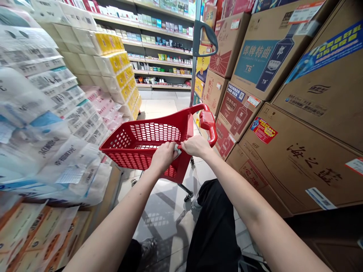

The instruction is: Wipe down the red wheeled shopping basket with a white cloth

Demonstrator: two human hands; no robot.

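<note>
A red plastic shopping cart (147, 132) with perforated sides stands turned sideways before me, its basket pointing left. My left hand (165, 154) is closed at the near rim, close to the handle end. Right beside it, my right hand (195, 146) grips the same corner with its fingers wrapped over the edge. Between the two hands shows a small crumpled whitish piece (177, 150), too small to name. The cart's red handle (208, 121) curves up on the right, and neither hand is on it.
Shrink-wrapped tissue packs (65, 94) are stacked on the left. Large cardboard cartons (306, 151) form a wall on the right. A grey-handled upright pole (195, 56) rises behind the cart. Shelves of boxed goods (159, 41) stand at the back, beyond the tiled floor (161, 104).
</note>
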